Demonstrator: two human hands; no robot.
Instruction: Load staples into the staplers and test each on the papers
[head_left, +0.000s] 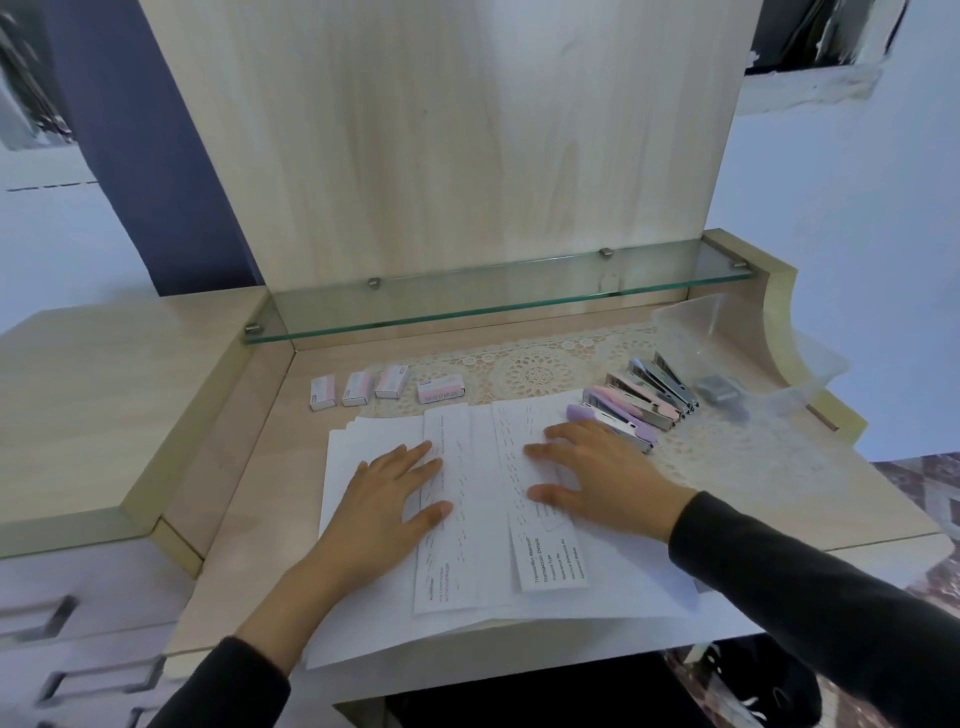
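A stack of white papers (363, 613) lies on the desk, with two narrow stapled strips (452, 582) on top. My left hand (392, 499) rests flat on the left side of the papers. My right hand (592, 478) rests flat on the right side, fingers spread. Several staplers (641, 402) lie in a row just beyond my right hand; the nearest is lilac (584, 414), the others pink and silver. Several small pink staple boxes (387, 387) sit in a line at the back left of the desk.
A clear plastic tub (779, 364) stands at the back right with a grey object inside. A lace mat (535, 371) covers the rear of the desk under a glass shelf (493, 301). A drawer unit (78, 623) stands to the left.
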